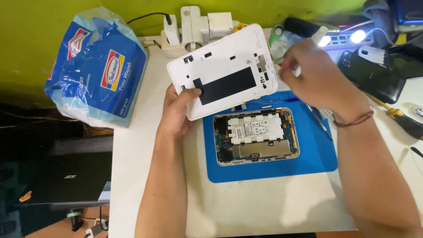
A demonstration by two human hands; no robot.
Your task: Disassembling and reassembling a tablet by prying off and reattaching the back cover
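The white tablet back cover (222, 70), inner side up, is tilted above the opened tablet (256, 136) on the blue mat (308, 163). The left hand (178, 110) fingers grip its lower edge. The right hand (317, 79) fingers pinch at its right edge, blurred. A tissue pack (99, 66) lies on the counter (145, 145).

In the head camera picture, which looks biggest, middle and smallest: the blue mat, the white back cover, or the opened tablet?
1. Blue mat, widest even though partly covered.
2. White back cover, held up by the left hand, so being nearer the camera may enlarge it.
3. Opened tablet, lying on the mat.
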